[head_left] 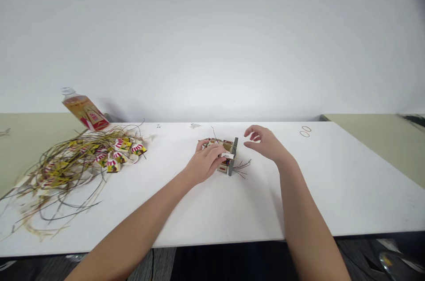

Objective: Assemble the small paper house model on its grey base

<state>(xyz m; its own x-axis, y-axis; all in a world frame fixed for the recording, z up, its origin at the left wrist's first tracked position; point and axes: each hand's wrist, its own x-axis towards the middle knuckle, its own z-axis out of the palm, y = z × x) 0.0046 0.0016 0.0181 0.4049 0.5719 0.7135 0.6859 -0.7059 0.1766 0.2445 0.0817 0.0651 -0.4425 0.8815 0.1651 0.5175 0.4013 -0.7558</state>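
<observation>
On the white table, a small boxy model (pixel 223 168) with patterned panels and a grey slab (pixel 233 157) on its right side sits under my left hand (pixel 207 161). The fingers of that hand are curled over it and hide much of its top. A small white piece (pixel 227 155) shows by the fingertips; whether it is pinched I cannot tell. Thin dark wires (pixel 242 167) stick out to the right past the slab. My right hand (pixel 264 141) is raised just right of the model, not touching it, with fingers bent and apart and nothing in them.
A tangled heap of wires (pixel 73 157) with several red-and-white striped pieces (pixel 119 156) covers the table's left. Behind it leans a bottle (pixel 86 110) with amber contents. Two thin rings (pixel 304 134) lie at the right, and a white scrap (pixel 195 125) near the back edge.
</observation>
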